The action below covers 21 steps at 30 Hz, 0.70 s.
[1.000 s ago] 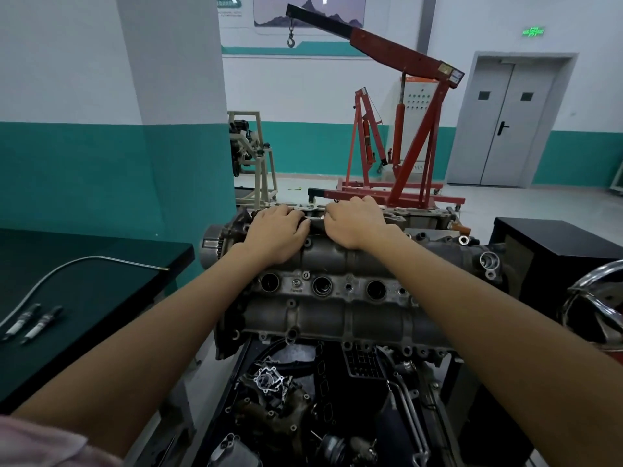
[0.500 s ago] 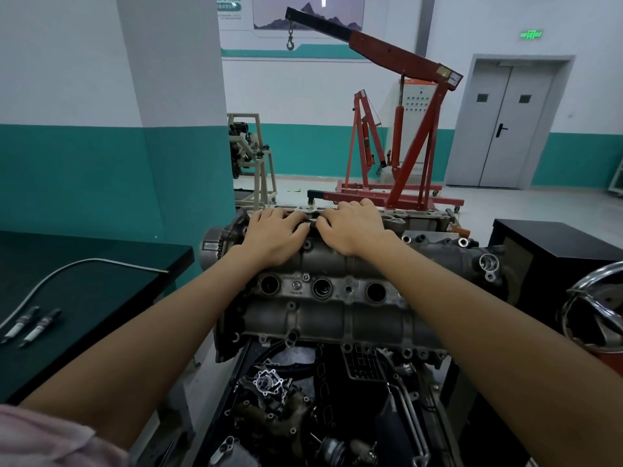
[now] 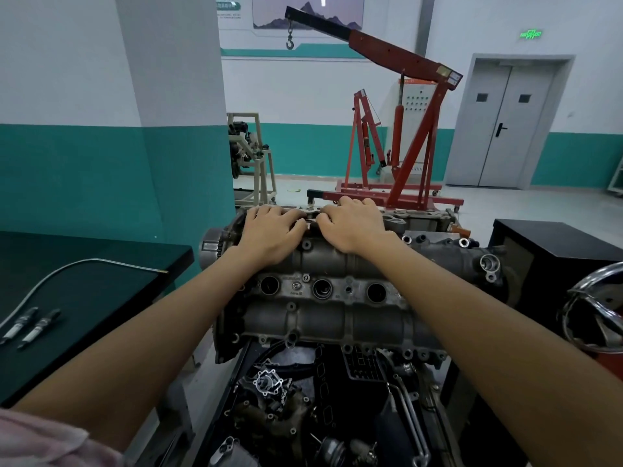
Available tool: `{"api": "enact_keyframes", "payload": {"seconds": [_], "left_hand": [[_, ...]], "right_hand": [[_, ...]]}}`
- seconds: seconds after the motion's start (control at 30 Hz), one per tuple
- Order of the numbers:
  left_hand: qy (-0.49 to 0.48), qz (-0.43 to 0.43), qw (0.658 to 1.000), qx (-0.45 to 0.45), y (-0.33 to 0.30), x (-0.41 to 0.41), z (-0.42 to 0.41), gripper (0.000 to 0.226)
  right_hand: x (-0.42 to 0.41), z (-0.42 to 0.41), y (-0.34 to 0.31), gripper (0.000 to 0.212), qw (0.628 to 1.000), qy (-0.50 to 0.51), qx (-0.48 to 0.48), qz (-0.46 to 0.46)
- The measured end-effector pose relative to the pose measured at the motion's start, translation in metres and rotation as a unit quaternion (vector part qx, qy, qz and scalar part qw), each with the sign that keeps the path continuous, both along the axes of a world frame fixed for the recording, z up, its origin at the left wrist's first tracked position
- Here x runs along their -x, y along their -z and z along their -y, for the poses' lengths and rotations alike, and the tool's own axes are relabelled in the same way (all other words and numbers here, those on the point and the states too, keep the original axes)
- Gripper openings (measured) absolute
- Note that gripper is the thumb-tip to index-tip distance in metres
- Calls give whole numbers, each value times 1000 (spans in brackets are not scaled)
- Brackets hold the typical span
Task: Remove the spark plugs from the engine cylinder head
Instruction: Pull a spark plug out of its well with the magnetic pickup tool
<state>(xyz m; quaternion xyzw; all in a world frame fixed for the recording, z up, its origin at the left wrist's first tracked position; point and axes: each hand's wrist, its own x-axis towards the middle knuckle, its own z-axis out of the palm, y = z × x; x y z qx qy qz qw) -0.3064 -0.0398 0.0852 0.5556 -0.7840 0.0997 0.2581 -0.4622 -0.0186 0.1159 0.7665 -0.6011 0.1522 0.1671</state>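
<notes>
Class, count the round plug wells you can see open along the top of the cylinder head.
3, in a row on the cylinder head: left well, middle well, right well. The right forearm may hide another.

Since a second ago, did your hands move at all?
Hardly. The left hand and right hand stay pressed side by side on the far edge of the cylinder head. Nothing was grabbed or dropped. Two spark plugs still lie on the dark table.
</notes>
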Motion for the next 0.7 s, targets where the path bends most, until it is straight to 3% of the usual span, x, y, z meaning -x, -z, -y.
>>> {"api": "enact_keyframes", "payload": {"seconds": [0.13, 0.27, 0.43, 0.57, 0.63, 0.7], "left_hand": [[34, -28, 998, 37, -7, 0, -11, 38], [75, -69, 986, 131, -22, -8, -36, 24], [13, -81, 981, 178, -21, -75, -72, 18], [-152, -97, 981, 69, 2, -172, -75, 22], [-263, -99, 959, -40, 19, -232, -77, 28], [-369, -89, 914, -146, 40, -289, -87, 35]], "right_hand": [[1, -3, 4, 42, 997, -33, 67, 33], [-19, -13, 3, 28, 976, -118, 153, 98], [-89, -31, -1, 22, 946, -225, 150, 177], [-163, -38, 13, 23, 935, -302, 93, 160], [-205, -40, 26, 23, 927, -339, 62, 148], [-249, -41, 41, 23, 924, -361, 16, 127]]}}
